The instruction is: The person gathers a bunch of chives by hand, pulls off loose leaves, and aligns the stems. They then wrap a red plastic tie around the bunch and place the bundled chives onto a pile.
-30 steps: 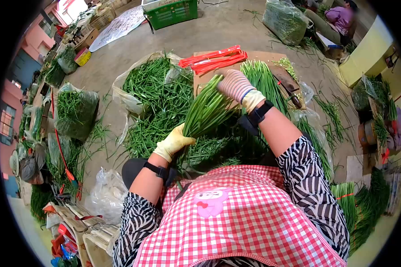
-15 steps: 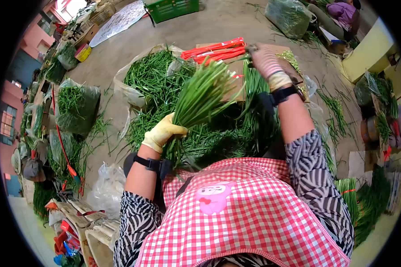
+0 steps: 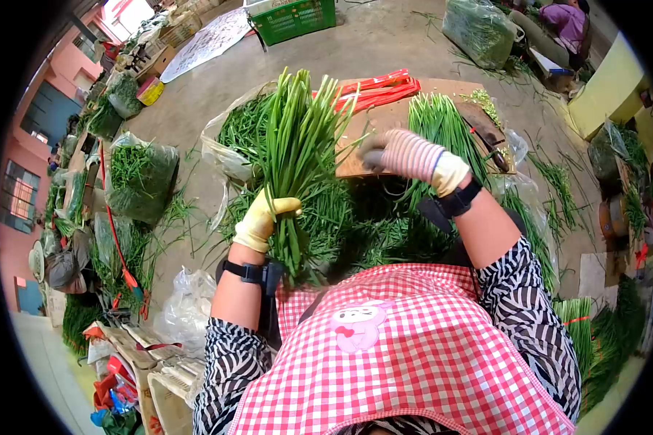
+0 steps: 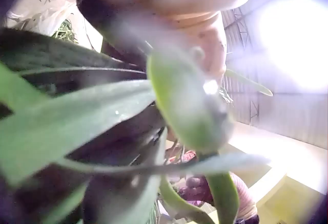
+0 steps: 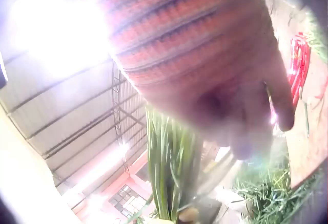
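In the head view, my left hand [image 3: 260, 221], in a yellow glove, grips a bunch of green chives [image 3: 294, 138] low down, with the pale cut ends pointing up and away. Stalk tails hang below the fist. My right hand [image 3: 406, 156], in a striped glove with grey fingertips, hovers over the near edge of a brown board [image 3: 370, 127], to the right of the bunch. Its fingers look loosely bent and hold nothing; they are blurred. On the board lie a second sheaf of chives [image 3: 442, 127] and red tie strips [image 3: 381, 90]. Broad blurred leaves [image 4: 77, 126] fill the left wrist view.
Loose chives [image 3: 243, 134] spill from a clear plastic bag just beyond my left hand. Pale trimmings [image 3: 482, 105] lie on the board's far right. A green crate [image 3: 297, 25], filled plastic bags [image 3: 141, 177] and a seated person [image 3: 566, 29] are farther off.
My right hand has come back from the board's far side toward the bunch; a second ago it was at the bunch's cut ends. The bunch in my left hand has swung more upright.
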### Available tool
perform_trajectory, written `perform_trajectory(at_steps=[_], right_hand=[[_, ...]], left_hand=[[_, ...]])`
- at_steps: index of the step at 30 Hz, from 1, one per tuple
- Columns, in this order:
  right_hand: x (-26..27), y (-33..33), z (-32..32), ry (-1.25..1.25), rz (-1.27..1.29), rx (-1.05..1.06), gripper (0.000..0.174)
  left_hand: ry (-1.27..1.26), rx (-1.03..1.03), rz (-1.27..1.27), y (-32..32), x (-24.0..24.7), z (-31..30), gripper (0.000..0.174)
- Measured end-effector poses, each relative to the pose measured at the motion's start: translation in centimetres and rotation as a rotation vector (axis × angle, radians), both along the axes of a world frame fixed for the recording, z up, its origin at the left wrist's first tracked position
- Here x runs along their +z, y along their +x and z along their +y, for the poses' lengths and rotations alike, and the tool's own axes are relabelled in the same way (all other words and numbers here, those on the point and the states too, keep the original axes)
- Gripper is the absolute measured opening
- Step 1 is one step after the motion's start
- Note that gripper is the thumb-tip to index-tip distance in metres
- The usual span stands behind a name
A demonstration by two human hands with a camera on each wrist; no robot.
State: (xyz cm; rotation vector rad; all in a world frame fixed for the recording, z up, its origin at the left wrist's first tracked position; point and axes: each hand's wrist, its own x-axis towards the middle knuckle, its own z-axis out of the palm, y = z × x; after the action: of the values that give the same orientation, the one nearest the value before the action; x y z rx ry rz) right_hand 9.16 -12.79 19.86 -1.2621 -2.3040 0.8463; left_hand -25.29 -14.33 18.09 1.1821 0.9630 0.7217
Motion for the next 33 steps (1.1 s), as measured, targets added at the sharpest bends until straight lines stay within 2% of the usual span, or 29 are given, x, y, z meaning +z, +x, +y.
perform_trajectory(at_steps=[1,3,4,5,6,7,8,9,10,11,13,14,15,17,18,19,21,23,25,26,27,28,29,30,31,32,33], right_hand=[[2.3,-1.3,-1.4,-0.212,0.02,0.028,0.043],[-0.3,-3.2,-0.6,-0.338,-0.069,0.05,0.053],[-2.2,-4.0,-0.7,-0.368,0.204,-0.007,0.062],[-5.2,-5.2,0.7,-0.34,0.338,-0.018,0.068],[-4.7,-6.7,0.4,-0.267,0.653,0.049,0.068],[-4.4,-8.2,-0.3,-0.361,0.872,0.054,0.069],[-4.3,-9.7,-1.0,-0.449,1.09,0.067,0.07],[-4.8,-10.5,-0.9,-0.503,1.176,-0.009,0.063],[-5.4,-11.3,-0.9,-0.55,1.265,-0.087,0.057],[-5.6,-11.6,-1.0,-0.631,1.4,-0.172,0.051],[-5.9,-11.4,-0.6,-0.752,1.485,-0.294,0.044],[-6.2,-11.1,-0.6,-0.815,1.525,-0.357,0.04],[-6.4,-10.4,-0.8,-0.796,1.533,-0.376,0.038],[-5.3,-8.2,-1.4,-0.76,1.544,-0.404,0.034],[-6.4,-7.6,-0.7,-0.802,1.585,-0.334,0.03],[-6.0,-6.4,-1.4,-0.849,1.513,-0.331,0.031],[-6.7,-7.0,-1.4,-0.601,1.454,-0.249,0.032],[-4.3,-8.6,-3.4,-0.647,1.418,-0.173,0.031],[-3.2,-9.5,-4.1,-0.547,1.144,-0.303,0.035],[-3.5,-9.8,-3.6,-0.353,0.998,-0.256,0.035],[-3.5,-9.9,-3.1,-0.164,0.85,-0.213,0.035],[-3.0,-8.8,-3.1,-0.111,0.591,-0.089,0.037],[-0.1,-7.7,-3.6,-0.379,0.382,-0.096,0.039],[-1.2,-6.7,-2.8,-0.312,0.273,-0.037,0.042],[-2.2,-5.5,-2.1,-0.244,0.164,0.023,0.044],[0.1,-4.0,-2.4,-0.247,0.048,-0.008,0.046],[0.4,-2.7,-2.5,-0.145,0.163,-0.057,0.046]], left_hand=[[-0.007,0.008,-0.003,0.4,-0.1,0.1,0.03],[0.037,-0.022,-0.014,1.8,-0.2,0.4,0.028],[0.078,0.014,0.019,2.7,0.0,0.2,0.03],[0.121,0.05,0.05,3.6,0.1,0.0,0.033],[0.165,0.073,0.048,4.1,-0.8,0.2,0.041],[0.216,0.123,0.168,4.5,-2.4,0.7,0.057],[0.508,0.184,0.413,5.7,-2.4,0.2,0.066],[0.797,0.242,0.663,7.1,-2.5,-0.4,0.075],[0.882,0.266,0.858,8.1,-2.2,-1.1,0.091],[0.809,0.215,1.057,9.1,-1.6,-1.5,0.099],[0.871,0.15,1.136,10.3,-1.2,-2.2,0.104],[1.042,0.103,1.068,10.2,-1.1,-2.7,0.113],[0.98,0.025,1.003,10.2,-0.8,-2.8,0.111],[1.146,-0.06,0.669,8.5,-1.0,-2.0,0.106],[0.69,-0.029,0.391,7.5,-1.1,-1.8,0.103],[0.546,0.041,0.166,6.1,-2.6,-0.8,0.1],[0.24,0.002,-0.194,5.2,-4.3,0.9,0.083],[0.099,-0.265,-0.348,7.0,-2.5,-0.4,0.073],[-0.173,-0.313,-0.321,6.4,-3.6,-0.9,0.061],[-0.265,-0.388,-0.28,5.9,-3.6,-0.7,0.051],[-0.163,-0.406,-0.142,5.3,-3.7,-0.9,0.047],[-0.135,-0.396,-0.163,5.2,-3.1,-1.5,0.046],[-0.108,-0.386,-0.184,5.2,-2.9,-2.0,0.044],[-0.116,-0.449,0.027,3.5,-4.7,-0.5,0.046],[-0.131,-0.414,-0.009,3.4,-4.5,-0.9,0.047],[-0.144,-0.376,-0.045,3.3,-4.1,-1.5,0.049],[-0.156,-0.333,-0.083,3.1,-3.9,-1.9,0.051]])
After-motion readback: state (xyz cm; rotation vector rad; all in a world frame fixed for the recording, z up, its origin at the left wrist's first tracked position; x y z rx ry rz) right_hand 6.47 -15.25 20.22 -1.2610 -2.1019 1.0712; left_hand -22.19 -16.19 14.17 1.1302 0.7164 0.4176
